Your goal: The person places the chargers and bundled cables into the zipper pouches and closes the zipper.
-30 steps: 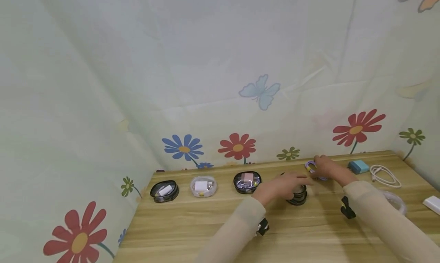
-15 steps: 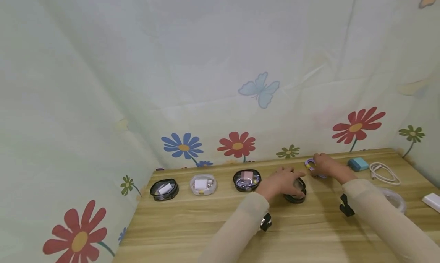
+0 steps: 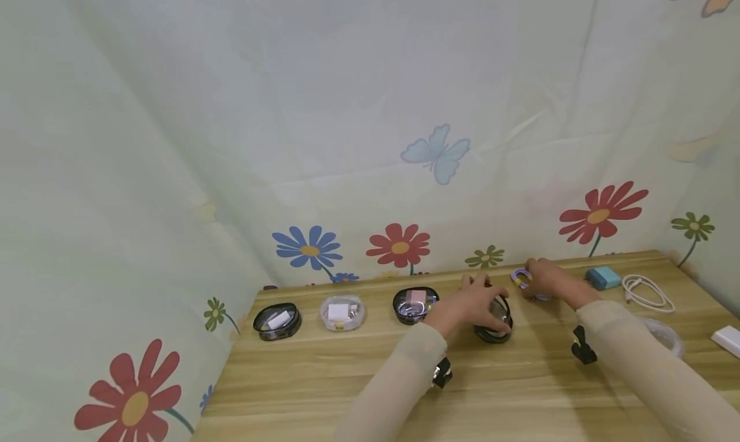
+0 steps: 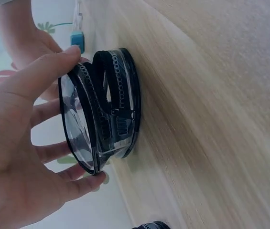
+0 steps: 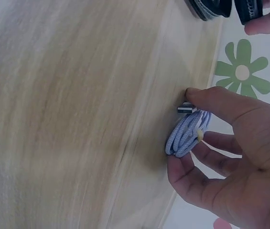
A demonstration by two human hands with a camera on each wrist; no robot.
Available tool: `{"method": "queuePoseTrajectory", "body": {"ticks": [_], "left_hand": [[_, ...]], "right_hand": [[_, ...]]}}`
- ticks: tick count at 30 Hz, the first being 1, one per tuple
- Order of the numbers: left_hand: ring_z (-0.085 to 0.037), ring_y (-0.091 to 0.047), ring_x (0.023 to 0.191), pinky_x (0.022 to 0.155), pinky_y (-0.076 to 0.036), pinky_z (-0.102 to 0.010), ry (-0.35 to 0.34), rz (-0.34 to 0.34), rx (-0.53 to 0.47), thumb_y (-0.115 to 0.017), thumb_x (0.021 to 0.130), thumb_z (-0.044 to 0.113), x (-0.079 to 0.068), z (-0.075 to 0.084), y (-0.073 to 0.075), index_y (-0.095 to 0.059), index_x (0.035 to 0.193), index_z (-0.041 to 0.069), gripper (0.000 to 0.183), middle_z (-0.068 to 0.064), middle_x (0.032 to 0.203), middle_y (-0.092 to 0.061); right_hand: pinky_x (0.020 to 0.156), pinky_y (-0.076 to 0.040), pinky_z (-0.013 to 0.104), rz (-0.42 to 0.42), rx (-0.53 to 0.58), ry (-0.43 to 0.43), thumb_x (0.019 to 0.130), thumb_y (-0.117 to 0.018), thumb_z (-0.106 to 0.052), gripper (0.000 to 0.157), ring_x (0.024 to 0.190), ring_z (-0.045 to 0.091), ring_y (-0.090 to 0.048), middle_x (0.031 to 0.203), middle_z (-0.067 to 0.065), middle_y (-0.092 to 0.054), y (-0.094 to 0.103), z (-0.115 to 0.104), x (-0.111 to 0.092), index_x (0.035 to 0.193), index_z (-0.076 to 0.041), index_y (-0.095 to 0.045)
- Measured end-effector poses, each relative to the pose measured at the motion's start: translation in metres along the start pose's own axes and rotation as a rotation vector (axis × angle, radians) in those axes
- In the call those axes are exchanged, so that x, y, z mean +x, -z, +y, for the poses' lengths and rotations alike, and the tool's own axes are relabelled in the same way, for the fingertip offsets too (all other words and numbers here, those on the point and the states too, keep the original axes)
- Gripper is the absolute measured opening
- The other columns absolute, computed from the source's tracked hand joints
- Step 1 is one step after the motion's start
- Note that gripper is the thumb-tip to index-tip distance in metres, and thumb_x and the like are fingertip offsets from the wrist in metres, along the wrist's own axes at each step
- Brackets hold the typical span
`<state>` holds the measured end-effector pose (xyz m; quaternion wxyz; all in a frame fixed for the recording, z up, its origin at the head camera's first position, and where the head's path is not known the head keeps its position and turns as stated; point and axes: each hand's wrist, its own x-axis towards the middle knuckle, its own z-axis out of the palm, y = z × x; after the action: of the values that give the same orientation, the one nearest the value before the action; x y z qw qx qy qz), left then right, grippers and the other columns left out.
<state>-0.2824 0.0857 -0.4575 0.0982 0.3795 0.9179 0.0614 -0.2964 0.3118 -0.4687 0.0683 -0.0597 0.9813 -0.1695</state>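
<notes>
A clear oval zip case [image 4: 120,90] with black trim stands on the table, its zipped side partly unzipped and gaping. My left hand [image 3: 471,304] grips its upper part, thumb on one edge and fingers on the opposite edge; the left wrist view shows the raised lid between them. To the right, my right hand [image 3: 550,281] pinches a coiled purple charging cable [image 5: 188,132] between thumb and fingers. A metal USB plug [image 5: 186,110] sits by the thumb tip, and a yellow tie [image 5: 199,135] binds the coil. The coil appears at or just above the table surface.
Left of the hands stand a black-trimmed case [image 3: 277,320], a white-trimmed case [image 3: 342,313] and another black-trimmed case [image 3: 415,306], all filled. On the right lie a blue charger [image 3: 603,277], a white cable [image 3: 647,295], a clear case [image 3: 665,336] and a white block [image 3: 727,341].
My left hand has shifted slightly left and changed from lying over the case to gripping its lid, which has lifted. My right hand stays at the purple cable.
</notes>
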Motion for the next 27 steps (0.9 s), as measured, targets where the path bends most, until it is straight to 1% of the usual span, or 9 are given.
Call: {"method": "queuePoseTrajectory", "body": {"ticks": [5,8,13,18,22,27], "left_hand": [[-0.023,-0.035,0.135,0.098,-0.048,-0.035,-0.032,0.022,-0.036,-0.076,0.083,0.062,-0.002,-0.001,-0.003,-0.049,0.146,0.039,0.072,0.001,0.153,-0.037],[-0.021,-0.035,0.137,0.1,-0.048,-0.035,-0.048,0.047,-0.078,-0.078,0.083,0.059,-0.002,-0.002,-0.004,-0.049,0.146,0.038,0.072,0.002,0.153,-0.036],[-0.021,-0.034,0.142,0.105,-0.046,-0.037,-0.064,0.083,-0.123,-0.08,0.082,0.055,0.0,-0.003,-0.005,-0.051,0.143,0.036,0.071,0.0,0.155,-0.035],[-0.023,-0.034,0.144,0.109,-0.043,-0.037,-0.081,0.109,-0.16,-0.082,0.081,0.052,0.001,-0.005,-0.006,-0.052,0.14,0.033,0.069,-0.001,0.155,-0.036],[-0.019,-0.037,0.142,0.108,-0.044,-0.034,-0.088,0.13,-0.186,-0.084,0.08,0.05,0.002,-0.007,-0.008,-0.052,0.138,0.033,0.068,0.001,0.154,-0.037],[-0.016,-0.037,0.143,0.109,-0.043,-0.031,-0.099,0.149,-0.233,-0.086,0.079,0.046,0.002,-0.008,-0.008,-0.053,0.139,0.028,0.071,0.0,0.156,-0.036]], "right_hand": [[0.084,-0.052,0.053,0.044,0.0,0.045,0.081,-0.082,-0.021,0.062,0.098,0.044,-0.06,0.108,0.035,-0.059,-0.003,0.005,0.003,0.119,0.019,-0.052],[0.081,-0.053,0.051,0.05,0.007,0.062,0.08,-0.083,-0.022,0.063,0.094,0.041,-0.061,0.104,0.033,-0.062,-0.001,0.003,0.003,0.117,0.019,-0.053],[0.076,-0.055,0.047,0.041,0.019,0.073,0.08,-0.083,-0.022,0.066,0.09,0.037,-0.063,0.104,0.032,-0.063,0.006,-0.006,-0.001,0.121,0.02,-0.052],[0.075,-0.055,0.047,0.035,0.021,0.113,0.083,-0.081,-0.022,0.064,0.089,0.037,-0.064,0.106,0.031,-0.064,0.014,-0.011,-0.008,0.121,0.02,-0.053],[0.075,-0.055,0.048,0.024,0.029,0.132,0.084,-0.08,-0.023,0.063,0.091,0.038,-0.064,0.109,0.032,-0.064,0.018,-0.014,-0.013,0.122,0.02,-0.053],[0.075,-0.057,0.047,0.008,0.056,0.143,0.084,-0.08,-0.022,0.063,0.093,0.041,-0.065,0.107,0.034,-0.063,0.022,-0.018,-0.018,0.122,0.02,-0.053]]}}
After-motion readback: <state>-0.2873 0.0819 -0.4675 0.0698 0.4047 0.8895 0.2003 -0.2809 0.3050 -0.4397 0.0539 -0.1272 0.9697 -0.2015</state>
